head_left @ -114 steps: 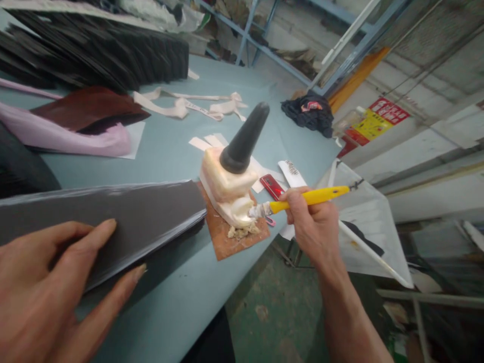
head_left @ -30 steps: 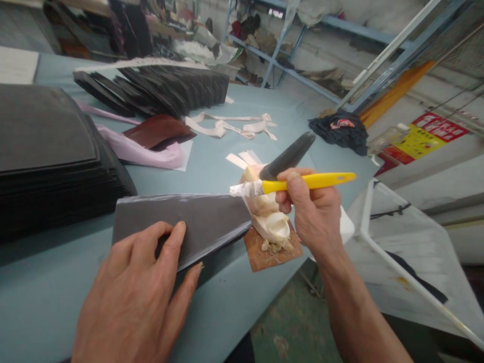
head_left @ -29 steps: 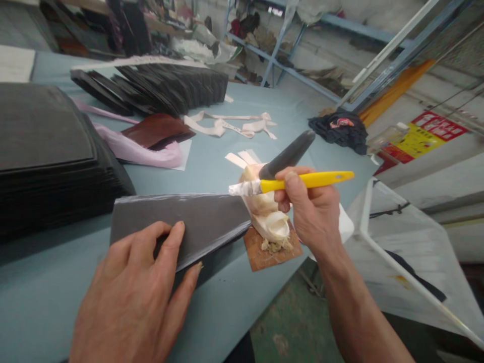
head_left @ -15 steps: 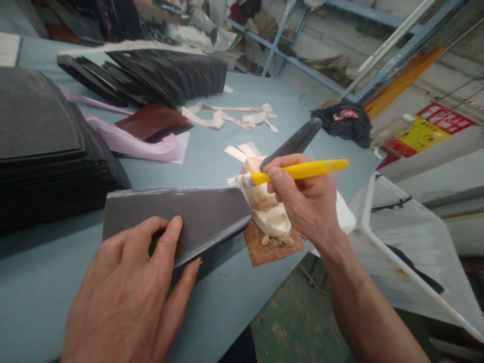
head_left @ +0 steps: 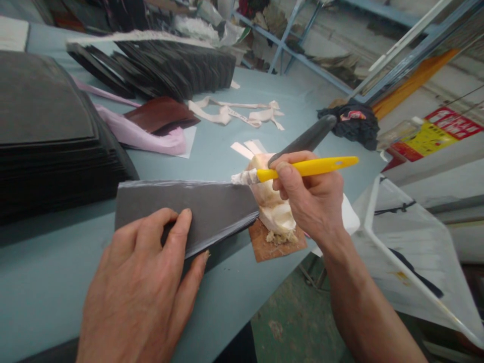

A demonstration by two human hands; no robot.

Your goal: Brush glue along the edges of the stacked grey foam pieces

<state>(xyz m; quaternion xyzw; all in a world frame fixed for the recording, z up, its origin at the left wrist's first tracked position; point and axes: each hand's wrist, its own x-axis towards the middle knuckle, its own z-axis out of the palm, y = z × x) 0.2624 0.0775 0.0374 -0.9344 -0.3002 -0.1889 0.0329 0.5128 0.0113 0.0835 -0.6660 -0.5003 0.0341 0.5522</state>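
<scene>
My right hand [head_left: 312, 196] is gripping the brush [head_left: 328, 165] mid-frame; lower left, my splayed left hand [head_left: 138, 269] is resting on grey sheets [head_left: 219, 206].

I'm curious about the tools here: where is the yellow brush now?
Just right of centre in the head view: the right hand holds the yellow brush, its bristles by the far edge of the dark stack.

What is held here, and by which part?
The right hand holds the yellow brush by its handle, towards the bristle end; the left hand rests on the grey stack.
</scene>
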